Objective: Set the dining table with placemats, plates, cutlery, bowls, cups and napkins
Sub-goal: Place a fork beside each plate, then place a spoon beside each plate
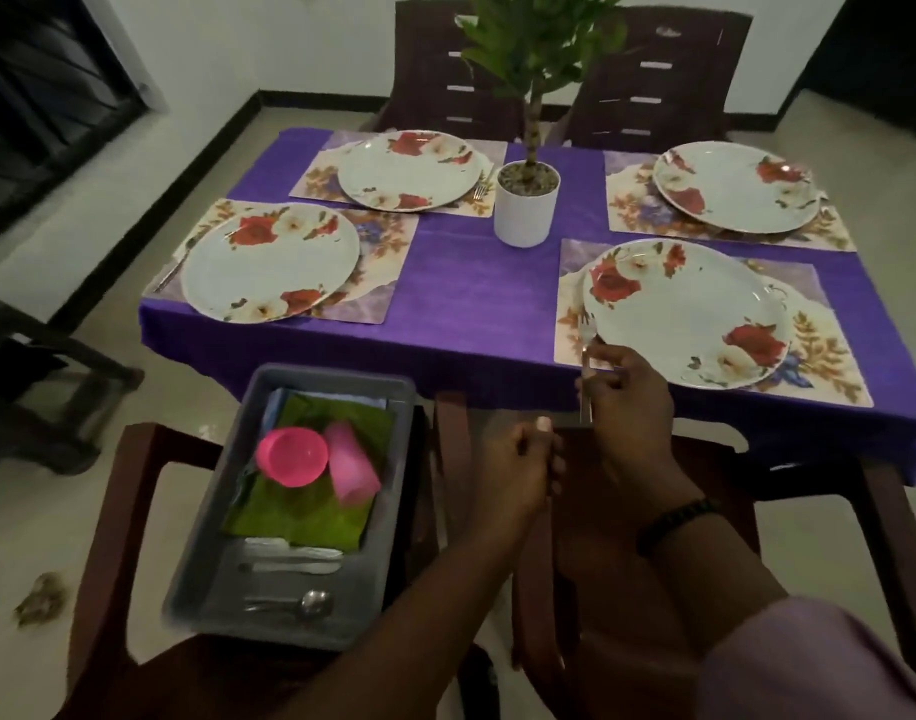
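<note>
Four floral plates lie on four placemats on the purple table [471,283]. My right hand [627,392] pinches a fork [586,337], tines away from me, at the left edge of the near right plate [689,314], over its placemat [567,324]. My left hand [518,459] is curled into a fist just below the table edge; nothing shows in it. Forks lie beside the near left plate [269,262] and the far left plate [409,168]. The far right plate [736,187] sits on its own mat.
A grey bin [399,407] on a brown chair [108,511] holds a pink bowl [289,456], a pink cup [352,472], green napkins [310,517], knives [289,558] and spoons [310,602]. A potted plant [525,210] stands mid-table. Two chairs [653,80] stand behind.
</note>
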